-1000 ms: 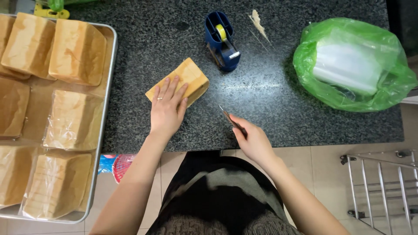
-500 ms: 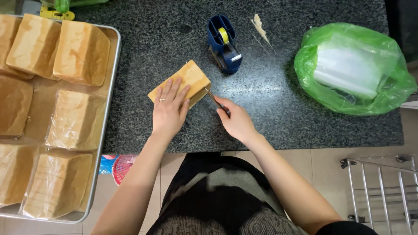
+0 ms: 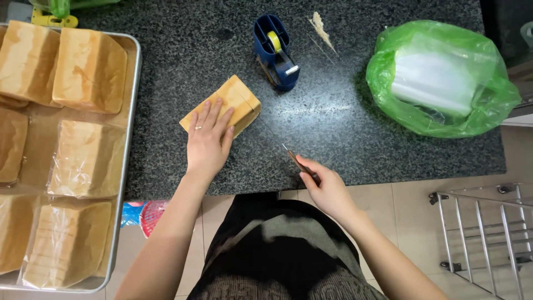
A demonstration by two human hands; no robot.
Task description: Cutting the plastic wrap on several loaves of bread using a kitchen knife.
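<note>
A bagged loaf of bread (image 3: 239,100) lies on the dark speckled counter (image 3: 333,116). My left hand (image 3: 208,139) rests flat on its near end, fingers spread. My right hand (image 3: 325,186) is at the counter's front edge, closed around a small knife (image 3: 294,158) whose thin blade points up and left toward the loaf. The blade tip is a short way from the bread and does not touch it.
A blue tape dispenser (image 3: 275,53) stands just behind the loaf. A green plastic bag (image 3: 441,80) holding clear bags lies at the right. A metal tray (image 3: 130,139) with several bagged loaves fills the left. Crumbs (image 3: 321,28) lie at the back. A metal rack (image 3: 483,233) stands lower right.
My right hand with the knife moved in beside the loaf, then drew back right toward the counter's front edge. My left hand stayed on the loaf.
</note>
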